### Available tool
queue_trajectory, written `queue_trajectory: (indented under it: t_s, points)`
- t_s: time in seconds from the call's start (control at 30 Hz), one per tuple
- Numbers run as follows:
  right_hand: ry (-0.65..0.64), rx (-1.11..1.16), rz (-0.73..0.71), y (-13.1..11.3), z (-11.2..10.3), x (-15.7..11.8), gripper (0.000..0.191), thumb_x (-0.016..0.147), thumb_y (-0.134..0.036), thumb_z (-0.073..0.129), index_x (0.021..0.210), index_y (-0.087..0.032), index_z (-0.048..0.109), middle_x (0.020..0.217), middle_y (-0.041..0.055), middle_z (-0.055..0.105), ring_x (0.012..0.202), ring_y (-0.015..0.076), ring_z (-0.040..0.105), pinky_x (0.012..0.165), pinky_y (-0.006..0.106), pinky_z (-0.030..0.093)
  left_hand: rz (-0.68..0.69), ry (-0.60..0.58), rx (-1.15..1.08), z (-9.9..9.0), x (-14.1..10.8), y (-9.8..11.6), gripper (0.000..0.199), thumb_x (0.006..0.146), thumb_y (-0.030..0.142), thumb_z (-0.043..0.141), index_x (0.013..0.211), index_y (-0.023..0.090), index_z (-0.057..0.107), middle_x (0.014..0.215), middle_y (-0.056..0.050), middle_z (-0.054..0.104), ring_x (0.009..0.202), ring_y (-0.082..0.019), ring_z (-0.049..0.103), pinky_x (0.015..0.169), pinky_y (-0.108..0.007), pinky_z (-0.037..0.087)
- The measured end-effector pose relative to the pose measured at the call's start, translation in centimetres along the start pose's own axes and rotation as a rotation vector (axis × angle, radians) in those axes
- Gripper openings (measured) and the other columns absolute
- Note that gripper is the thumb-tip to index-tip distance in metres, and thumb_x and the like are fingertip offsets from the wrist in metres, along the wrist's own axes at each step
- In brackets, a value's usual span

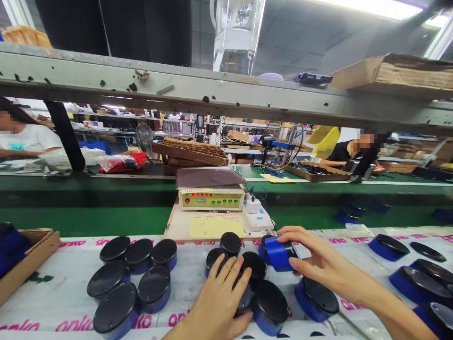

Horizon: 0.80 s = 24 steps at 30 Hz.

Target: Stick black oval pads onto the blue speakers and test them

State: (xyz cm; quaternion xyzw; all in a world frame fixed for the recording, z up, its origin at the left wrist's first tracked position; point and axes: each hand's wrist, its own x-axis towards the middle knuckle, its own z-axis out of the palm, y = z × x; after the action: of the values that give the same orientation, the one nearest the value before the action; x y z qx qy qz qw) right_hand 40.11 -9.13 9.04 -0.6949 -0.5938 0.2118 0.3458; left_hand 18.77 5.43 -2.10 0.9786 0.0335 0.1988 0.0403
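Observation:
Round blue housings with glossy black tops lie on the white printed sheet [198, 321]. My left hand [218, 295] rests over several in the middle, its fingers spread on the black tops and partly covering them. Between thumb and fingers, my right hand [314, 257] grips a blue round housing [277, 254], tipped on its side with the blue wall toward me. A black-topped housing [271, 302] stands just right of my left hand, and another black-topped housing [317, 296] sits under my right wrist. To the left is a group with a large black-topped housing [116, 309].
A yellow-fronted control box [211, 199] and a white plug adapter [254, 206] stand behind the sheet. A cardboard box [31, 264] with blue parts is at left. More housings [388, 247] lie at right. A metal shelf beam [198, 87] crosses overhead. Two people sit across the green conveyor [116, 219].

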Motion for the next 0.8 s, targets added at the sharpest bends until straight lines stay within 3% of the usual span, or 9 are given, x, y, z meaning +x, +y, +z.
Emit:
queue_trajectory:
  t_s: [0.2,0.33,0.47,0.6,0.8]
  points:
    - [0.0,0.01,-0.035,-1.8,1.4,1.6,0.031,0.087,-0.041,0.054,0.116,-0.03,0.057,0.137,0.0056,0.04,0.122,0.0251,0.045,0.082,0.03,0.052,-0.008,0.012,-0.022,-0.2,0.1,0.1,0.065,0.09,0.054,0.039,0.142,0.016,0.03,0.147,-0.016,0.034,0.134,-0.031,0.035,0.11,-0.053,0.027]
    - [-0.073,-0.039,-0.221,-5.3,3.4,4.8,0.03,0.087,-0.032,0.054,0.117,-0.031,0.057,0.138,0.0036,0.041,0.121,0.0221,0.046,0.082,0.027,0.051,-0.019,0.022,-0.046,-0.2,0.0,0.1,0.067,0.089,0.054,0.042,0.144,0.018,0.027,0.145,-0.016,0.038,0.133,-0.032,0.035,0.109,-0.054,0.028]
    - [-0.204,-0.155,-0.457,-8.2,7.0,8.8,0.036,0.08,-0.016,0.057,0.114,-0.025,0.059,0.129,0.0051,0.049,0.117,0.0191,0.048,0.093,0.029,0.044,-0.061,0.062,-0.082,0.4,-0.3,0.1,0.07,0.085,0.053,0.05,0.143,0.022,0.027,0.14,-0.014,0.045,0.132,-0.032,0.036,0.109,-0.054,0.028]
    - [-0.299,-0.219,-0.553,-8.6,10.3,11.8,0.038,0.075,-0.011,0.06,0.112,-0.021,0.062,0.115,0.0048,0.058,0.104,0.0163,0.055,0.095,0.026,0.041,-0.055,0.074,-0.068,0.9,-0.5,0.1,0.068,0.086,0.053,0.047,0.142,0.019,0.03,0.137,-0.016,0.047,0.127,-0.033,0.043,0.105,-0.054,0.034]
    - [-0.365,-0.351,-0.507,-8.2,13.0,14.1,0.033,0.079,-0.019,0.059,0.111,-0.019,0.065,0.111,0.0078,0.062,0.101,0.0216,0.057,0.09,0.031,0.042,-0.029,0.079,-0.057,1.2,-0.4,-0.1,0.07,0.087,0.051,0.047,0.145,0.017,0.024,0.142,-0.016,0.041,0.132,-0.033,0.035,0.107,-0.054,0.032]
